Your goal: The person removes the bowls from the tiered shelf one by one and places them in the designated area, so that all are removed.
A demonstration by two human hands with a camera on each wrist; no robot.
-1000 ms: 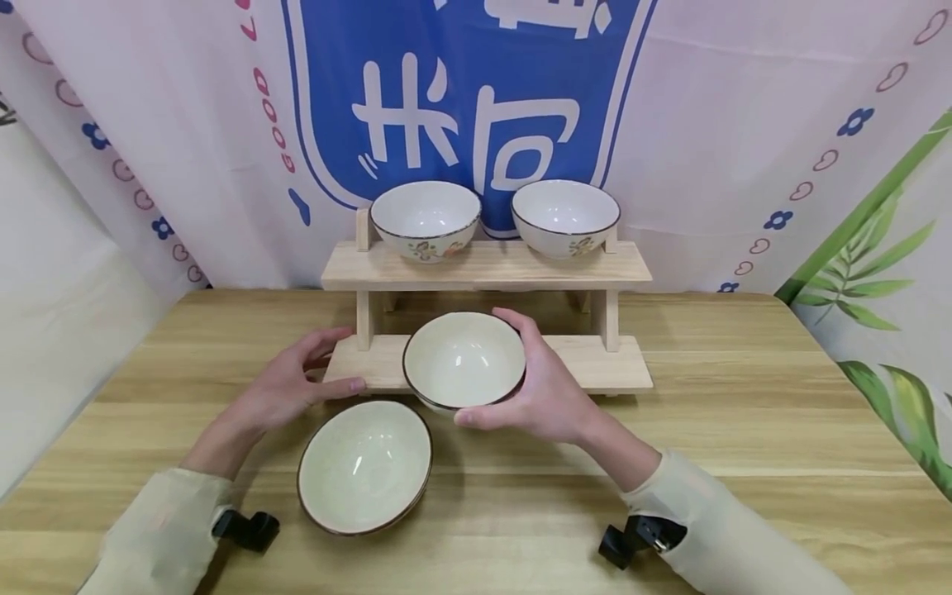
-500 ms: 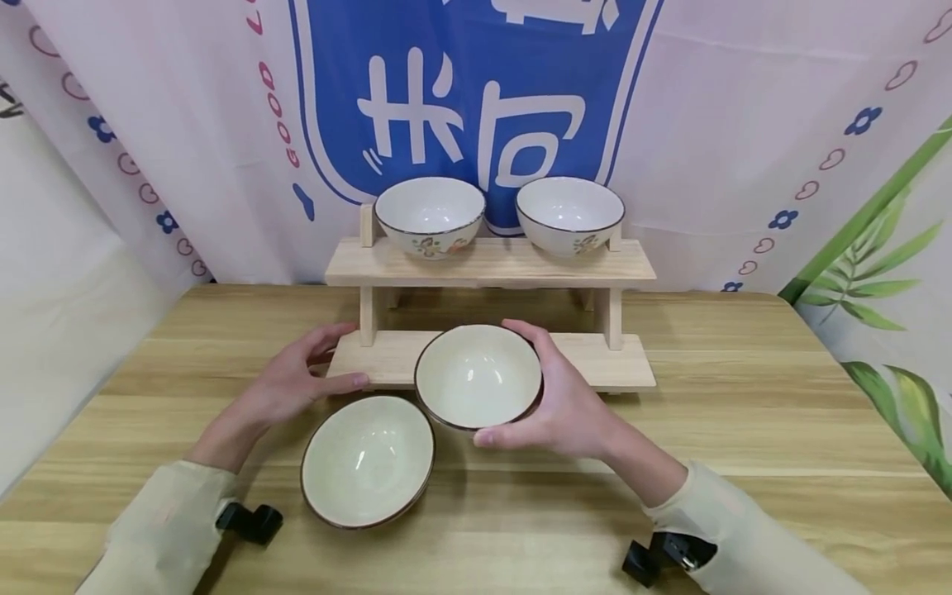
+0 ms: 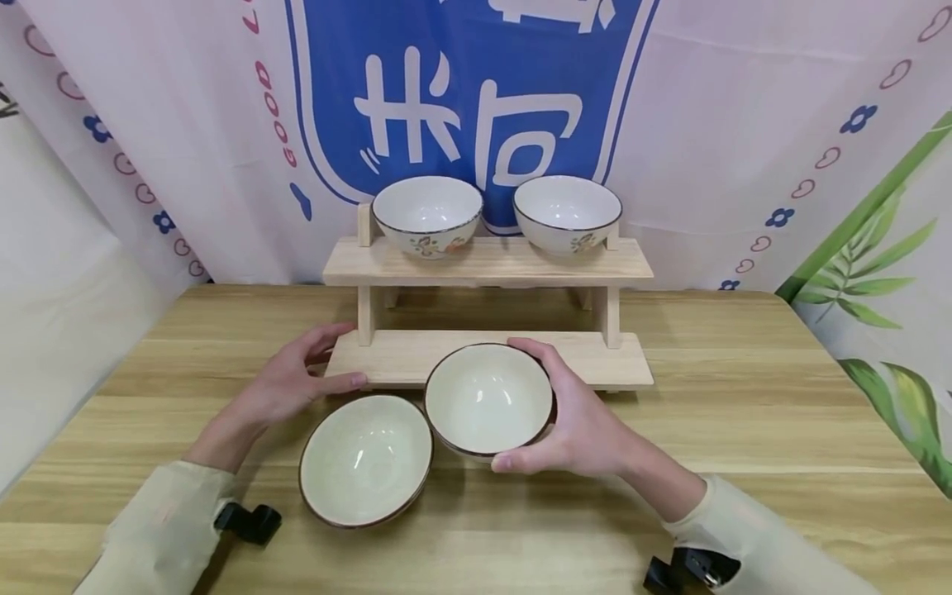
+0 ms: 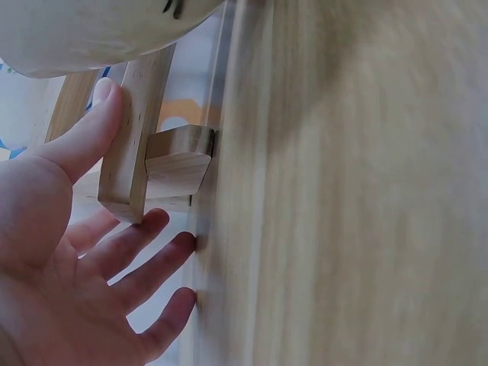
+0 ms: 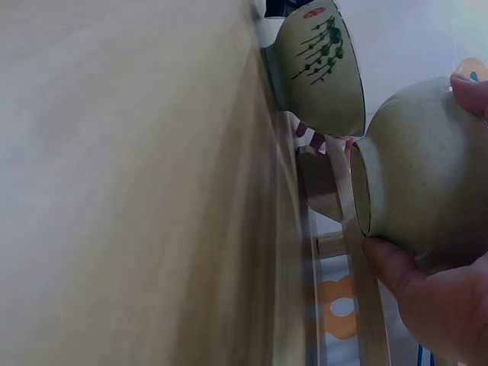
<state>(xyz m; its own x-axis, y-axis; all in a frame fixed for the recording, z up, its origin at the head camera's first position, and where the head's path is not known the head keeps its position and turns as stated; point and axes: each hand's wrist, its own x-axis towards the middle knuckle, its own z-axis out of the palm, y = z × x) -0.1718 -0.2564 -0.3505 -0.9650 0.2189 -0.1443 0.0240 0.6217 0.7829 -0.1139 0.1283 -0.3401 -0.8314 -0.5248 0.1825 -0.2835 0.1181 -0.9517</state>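
Note:
My right hand [image 3: 573, 421] holds a cream bowl with a brown rim [image 3: 487, 397], thumb near its base and fingers at the far side. In the right wrist view this bowl [image 5: 427, 168] is off the table, in front of the lower shelf. A second cream bowl [image 3: 364, 463] stands on the table to its left; their rims nearly meet in the head view. My left hand [image 3: 286, 376] grips the left end of a two-tier wooden rack [image 3: 402, 355]. Its thumb lies on the lower board [image 4: 137, 130], with the other fingers around the board's end.
Two white bowls with floral patterns, a left one [image 3: 427, 215] and a right one [image 3: 567, 213], stand on the rack's upper shelf. Behind the wooden table [image 3: 744, 413] hangs a printed curtain [image 3: 706, 124].
My right hand has brought the held bowl from over the lower shelf toward me and slightly right. The left hand stays at the rack's end, and the other bowls keep their places.

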